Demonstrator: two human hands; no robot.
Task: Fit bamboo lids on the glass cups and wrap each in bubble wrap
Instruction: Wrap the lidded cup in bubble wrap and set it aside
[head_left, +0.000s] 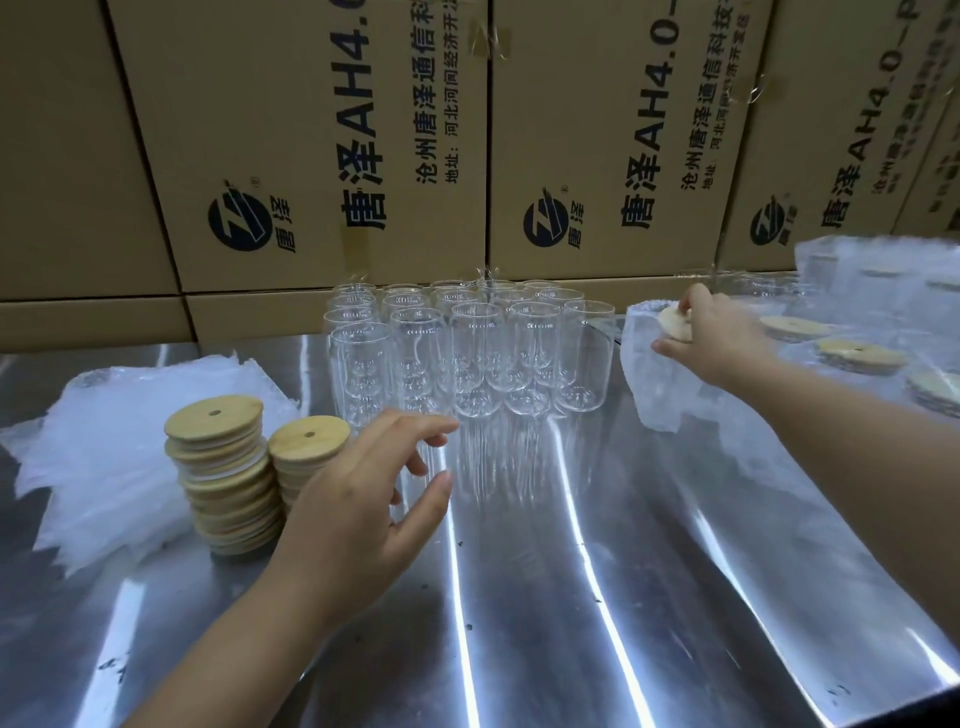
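Several empty glass cups stand bunched at the middle back of the steel table. Two stacks of bamboo lids rise at the left, in front of a pile of bubble wrap sheets. My left hand hovers open just right of the lid stacks, in front of the cups, holding nothing. At the right, my right hand grips the top of a wrapped cup, fingers on its bamboo lid, bubble wrap around the glass.
Several more lidded, wrapped cups stand at the far right. A wall of printed cardboard boxes runs along the back edge of the table. The near steel surface shows bright reflections.
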